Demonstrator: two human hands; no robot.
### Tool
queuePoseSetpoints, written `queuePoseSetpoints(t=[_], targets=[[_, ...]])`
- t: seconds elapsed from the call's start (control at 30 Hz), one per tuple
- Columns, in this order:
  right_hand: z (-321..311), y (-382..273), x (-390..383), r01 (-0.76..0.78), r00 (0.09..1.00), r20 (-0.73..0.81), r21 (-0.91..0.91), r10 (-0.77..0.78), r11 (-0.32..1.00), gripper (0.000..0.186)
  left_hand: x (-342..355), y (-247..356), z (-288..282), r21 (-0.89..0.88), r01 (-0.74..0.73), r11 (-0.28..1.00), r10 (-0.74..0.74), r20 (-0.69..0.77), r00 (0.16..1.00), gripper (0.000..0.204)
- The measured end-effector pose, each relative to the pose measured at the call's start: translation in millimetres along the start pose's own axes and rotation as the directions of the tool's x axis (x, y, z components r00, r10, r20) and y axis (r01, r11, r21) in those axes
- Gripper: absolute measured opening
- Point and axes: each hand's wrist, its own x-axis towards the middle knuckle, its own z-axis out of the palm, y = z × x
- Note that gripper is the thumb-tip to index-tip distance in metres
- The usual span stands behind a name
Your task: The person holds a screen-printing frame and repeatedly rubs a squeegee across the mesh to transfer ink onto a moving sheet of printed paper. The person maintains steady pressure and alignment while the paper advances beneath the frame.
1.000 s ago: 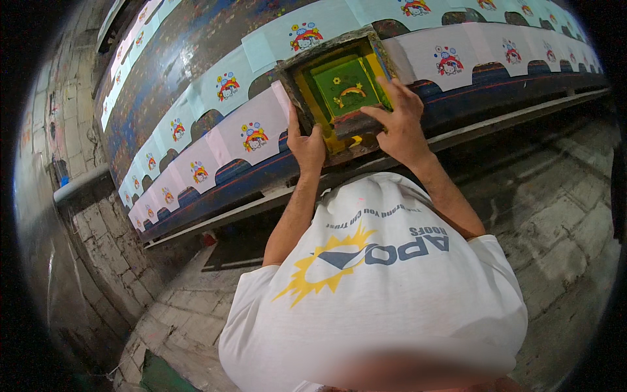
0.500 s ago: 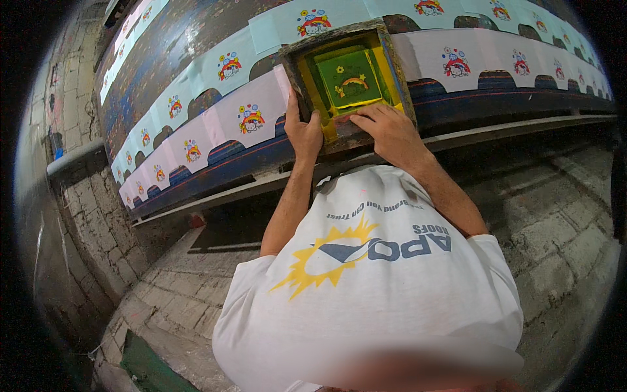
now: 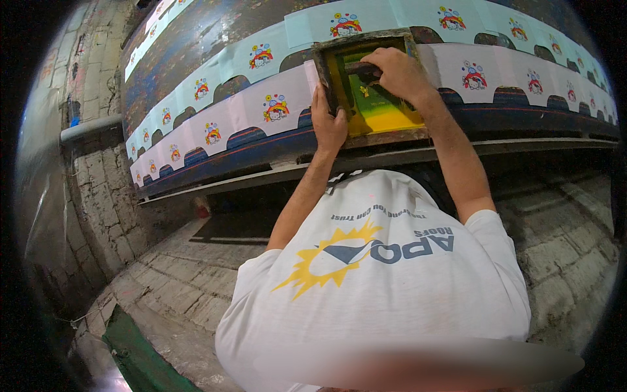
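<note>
A wooden printing frame [image 3: 385, 136] with a green and yellow inked screen lies flat on the long print table [image 3: 215, 163], over a row of pale cloth pieces. My left hand [image 3: 328, 124] presses on the frame's left edge. My right hand [image 3: 394, 70] grips a dark squeegee [image 3: 361, 70] at the far end of the screen. Several pale cloth pieces [image 3: 277, 108] with a small rainbow-coloured print lie in rows along the table on both sides of the frame.
A metal rail [image 3: 522, 145] runs along the table's front edge. Below it is a brick floor [image 3: 163, 281]. A grey pipe [image 3: 88, 127] sticks out at the left wall. A green sheet [image 3: 140, 356] lies on the floor at lower left.
The frame has come down flat onto the table. My right hand left the frame's near edge and took hold of the squeegee at the far end of the screen; my left stays on the left edge.
</note>
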Motion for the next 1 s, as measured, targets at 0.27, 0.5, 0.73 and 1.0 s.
queuePoseSetpoints(t=[0.27,0.5,0.73,1.0], targets=[[-6.1,3.7,23.6,-0.04,0.997,0.061,-0.062,0.044,0.997,0.04,2.5,-0.3,3.9,-0.047,0.044,0.998,-0.042,0.047,0.998,0.087],[-2.4,-24.0,-32.6,-0.08,0.991,0.104,0.004,0.079,0.997,0.044,2.0,-3.3,2.2,-0.039,0.014,0.999,-0.013,0.043,0.999,0.085],[-3.2,-66.1,-104.2,-0.144,0.987,0.076,0.05,0.14,0.988,0.051,10.3,-2.4,1.5,-0.041,0.008,0.999,-0.009,-0.029,1.0,0.077],[-9.7,-43.7,-107.7,-0.191,0.977,-0.109,-0.064,0.183,0.979,0.056,21.0,-6.3,8.6,-0.085,0.02,0.996,-0.026,-0.064,0.998,0.078]])
